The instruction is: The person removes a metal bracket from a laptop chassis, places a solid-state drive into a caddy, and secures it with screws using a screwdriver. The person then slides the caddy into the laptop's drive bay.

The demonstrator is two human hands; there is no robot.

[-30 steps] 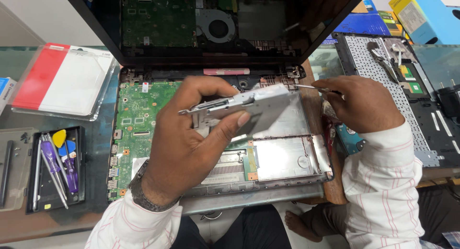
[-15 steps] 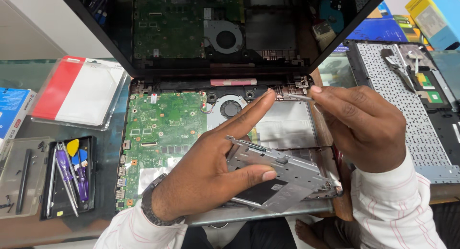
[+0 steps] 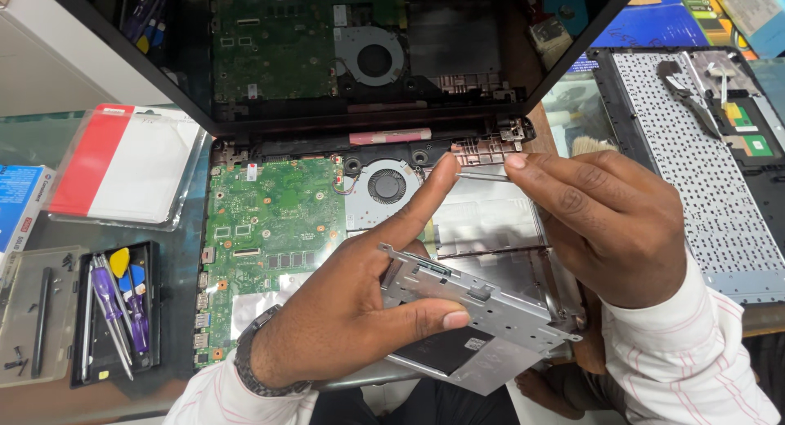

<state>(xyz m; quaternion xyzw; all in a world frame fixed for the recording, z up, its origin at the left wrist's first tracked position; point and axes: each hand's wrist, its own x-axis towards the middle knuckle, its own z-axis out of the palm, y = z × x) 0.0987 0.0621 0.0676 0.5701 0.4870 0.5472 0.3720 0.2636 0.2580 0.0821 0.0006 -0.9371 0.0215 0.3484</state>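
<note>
Since the frame 0.5 s back, the left hand (image 3: 352,310) has kept its grip on the drive caddy (image 3: 478,310) but lowered it toward the laptop's front edge, while its index finger has stretched out to meet the right hand (image 3: 609,221) above the fan (image 3: 386,185). Left thumb and curled fingers clamp the caddy's metal side, which sits tilted over the empty bay (image 3: 491,221), not seated in it. Right fingers are pinched narrow on a thin metal rod (image 3: 482,177), probably a screwdriver shaft, whose tip the left index finger touches; whether a screw sits there I cannot tell.

Risks, as I judge them:
1. 1 hand carries the caddy by an edge alone, so a slip could drop it onto the green board (image 3: 262,221).
2. Any small screw passed at the tip could fall into the fan or among board parts.
3. A metal shaft so near exposed circuitry could scratch or short something.

A tool tray (image 3: 114,310) lies at left, a keyboard panel (image 3: 703,180) at right.
</note>
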